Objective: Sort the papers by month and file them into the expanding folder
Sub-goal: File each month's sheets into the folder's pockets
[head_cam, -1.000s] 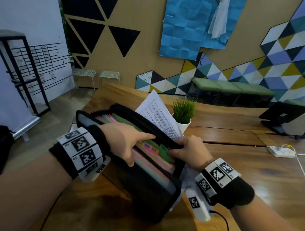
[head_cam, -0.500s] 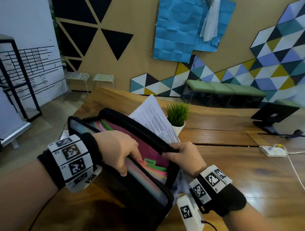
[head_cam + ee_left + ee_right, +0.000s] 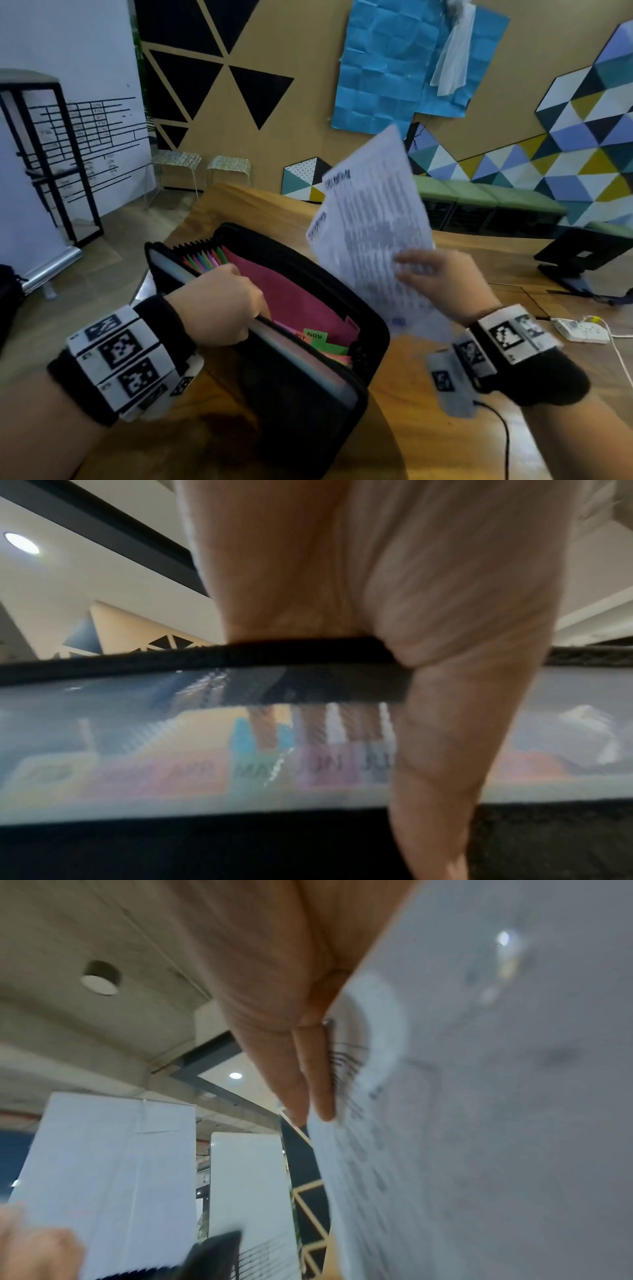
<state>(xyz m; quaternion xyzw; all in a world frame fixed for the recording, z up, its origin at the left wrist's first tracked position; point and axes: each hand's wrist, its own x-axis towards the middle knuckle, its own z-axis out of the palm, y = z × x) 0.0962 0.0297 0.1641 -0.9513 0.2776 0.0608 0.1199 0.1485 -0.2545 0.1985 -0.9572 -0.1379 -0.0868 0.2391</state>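
A black expanding folder (image 3: 301, 387) stands open on the wooden table, its coloured dividers showing and a green NOV tab (image 3: 314, 335) near the front. My left hand (image 3: 219, 308) grips the folder's near wall, fingers curled inside over the dividers; the left wrist view shows them behind the clear front pocket (image 3: 137, 723) with month tabs. My right hand (image 3: 442, 281) holds a sheaf of printed white papers (image 3: 370, 233) raised above the folder's right side, blurred by motion. In the right wrist view the fingers (image 3: 308, 1069) lie along the papers (image 3: 479, 1096).
A black tablet stand (image 3: 582, 257) sits at the table's right. A white power adapter (image 3: 582, 330) with a cable lies near my right wrist. Green benches (image 3: 479, 198) and two stools (image 3: 205, 164) line the back wall. A black frame (image 3: 44, 154) stands left.
My right hand has lifted the papers up and to the right, out from behind the folder. My left hand slid back along the dividers and pulled the pocket wider, showing the pink divider.
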